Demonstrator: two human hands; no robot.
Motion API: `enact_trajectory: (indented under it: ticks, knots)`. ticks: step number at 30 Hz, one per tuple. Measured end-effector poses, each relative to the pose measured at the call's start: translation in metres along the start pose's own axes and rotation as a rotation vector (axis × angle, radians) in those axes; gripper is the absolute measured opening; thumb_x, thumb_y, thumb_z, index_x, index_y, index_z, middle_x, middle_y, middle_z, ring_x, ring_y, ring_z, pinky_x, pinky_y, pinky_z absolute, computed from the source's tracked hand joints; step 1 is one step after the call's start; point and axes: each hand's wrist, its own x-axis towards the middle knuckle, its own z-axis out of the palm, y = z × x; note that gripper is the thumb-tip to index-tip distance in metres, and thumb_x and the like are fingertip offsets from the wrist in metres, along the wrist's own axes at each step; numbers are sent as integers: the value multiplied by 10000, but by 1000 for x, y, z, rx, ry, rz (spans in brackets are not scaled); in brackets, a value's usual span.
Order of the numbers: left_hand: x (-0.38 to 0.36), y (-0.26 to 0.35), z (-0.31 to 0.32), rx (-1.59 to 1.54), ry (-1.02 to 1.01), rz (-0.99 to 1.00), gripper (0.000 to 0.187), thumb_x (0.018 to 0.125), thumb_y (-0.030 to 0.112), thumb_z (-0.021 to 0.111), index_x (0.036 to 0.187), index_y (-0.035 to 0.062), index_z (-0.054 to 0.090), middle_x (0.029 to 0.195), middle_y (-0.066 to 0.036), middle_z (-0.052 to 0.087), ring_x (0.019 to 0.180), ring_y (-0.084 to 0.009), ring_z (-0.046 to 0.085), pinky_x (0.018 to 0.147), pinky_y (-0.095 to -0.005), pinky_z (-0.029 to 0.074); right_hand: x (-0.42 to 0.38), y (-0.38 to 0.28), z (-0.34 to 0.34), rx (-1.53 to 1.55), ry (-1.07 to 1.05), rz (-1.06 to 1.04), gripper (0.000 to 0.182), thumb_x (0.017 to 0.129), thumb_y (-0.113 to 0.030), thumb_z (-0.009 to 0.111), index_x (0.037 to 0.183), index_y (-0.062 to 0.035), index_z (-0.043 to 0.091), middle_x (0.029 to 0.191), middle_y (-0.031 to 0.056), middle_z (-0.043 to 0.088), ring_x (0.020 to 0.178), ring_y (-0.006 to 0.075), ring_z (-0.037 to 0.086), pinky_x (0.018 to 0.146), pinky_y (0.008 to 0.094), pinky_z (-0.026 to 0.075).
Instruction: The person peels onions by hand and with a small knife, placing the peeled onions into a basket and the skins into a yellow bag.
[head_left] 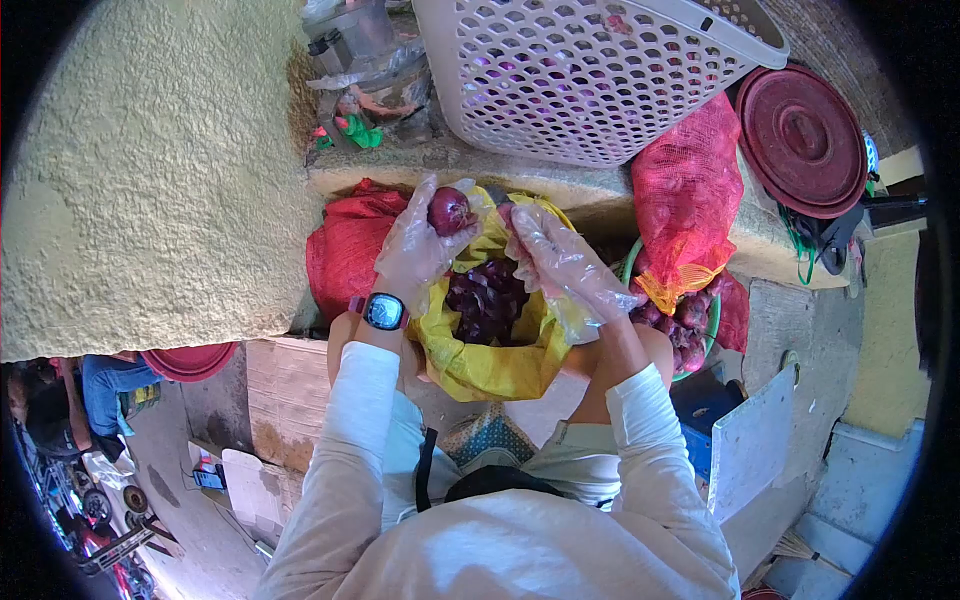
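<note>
My left hand (418, 250), in a clear plastic glove and with a smartwatch (384, 312) on the wrist, holds a red onion (449, 210) above a yellow bag (490, 365). The bag is open and full of dark red onion skins and pieces (487, 298). My right hand (560, 262), gloved the same way, rests with fingers spread on the bag's far right rim, close to the onion. Whether it grips the bag or something small is not clear.
A white perforated basket (590, 75) sits on the ledge beyond the bag. Red mesh sacks (685, 195) (345, 250) flank the bag, one spilling onions (690, 320) into a green-rimmed bowl. A round red lid (802, 138) lies far right. A rough yellow wall (150, 170) fills the left.
</note>
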Motion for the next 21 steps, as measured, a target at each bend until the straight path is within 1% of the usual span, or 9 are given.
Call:
enact_trajectory:
  ticks: [1,4,8,10,14,16,17,19,21]
  knots:
    - [-7,12,12,-348,-17,-155,505,1063,341,603,1451,50,461,1361,-162,594,1171,-327,643,972,-460,573,2,5,0,129,1,-38,519,1094,-505,481,1332,-59,597,869,4,624,642,106,546,588,275,471]
    - [-17,14,27,-302,-26,-30,486,1061,298,612,1447,50,451,1396,-164,573,1238,-332,611,989,-456,571,26,31,5,449,30,-148,420,1117,-415,478,1315,-68,609,838,-19,579,605,76,487,555,249,438]
    - [-2,0,14,-261,3,29,491,1076,346,580,1438,35,463,1428,-162,555,1210,-342,630,990,-453,566,30,34,4,475,63,-290,360,1122,-348,491,1303,-62,613,859,-26,580,634,69,491,568,237,444]
    - [-6,-2,21,197,-46,247,550,1087,470,508,1384,7,520,1363,-175,598,1139,-354,657,953,-433,578,21,27,1,226,72,-310,378,1118,-359,500,1302,-47,607,888,-21,603,682,72,510,607,254,454]
    - [-25,16,40,35,34,128,578,1071,490,534,1341,-21,556,1248,-195,659,1064,-334,684,922,-420,591,9,6,3,286,61,-224,443,1044,-422,637,1222,-17,639,861,16,624,725,102,542,662,308,478]
    - [-20,17,43,-204,112,-119,647,1047,550,545,1315,-38,580,1138,-197,697,1015,-315,694,892,-434,601,10,-2,-1,-304,154,-387,563,889,-519,800,1084,-5,679,816,76,636,719,177,572,720,364,501]
    - [-23,13,43,-204,113,-121,647,1047,550,545,1315,-38,580,1138,-197,697,1015,-315,694,892,-434,601,7,-5,-1,-303,154,-385,563,889,-519,800,1084,-5,679,816,76,636,719,177,572,720,364,501]
    - [-35,9,51,141,111,-5,659,1029,537,595,1391,-10,531,1125,-173,705,990,-283,700,871,-405,600,-1,-20,-1,-440,191,-258,595,782,-493,892,990,15,661,810,137,665,714,239,576,744,390,509]
    - [4,-28,-11,463,1,103,649,1005,468,660,1436,12,490,1134,-162,705,998,-272,699,881,-391,591,-1,-21,-1,-472,199,-250,600,764,-497,902,961,16,660,792,154,657,696,265,568,733,396,511]
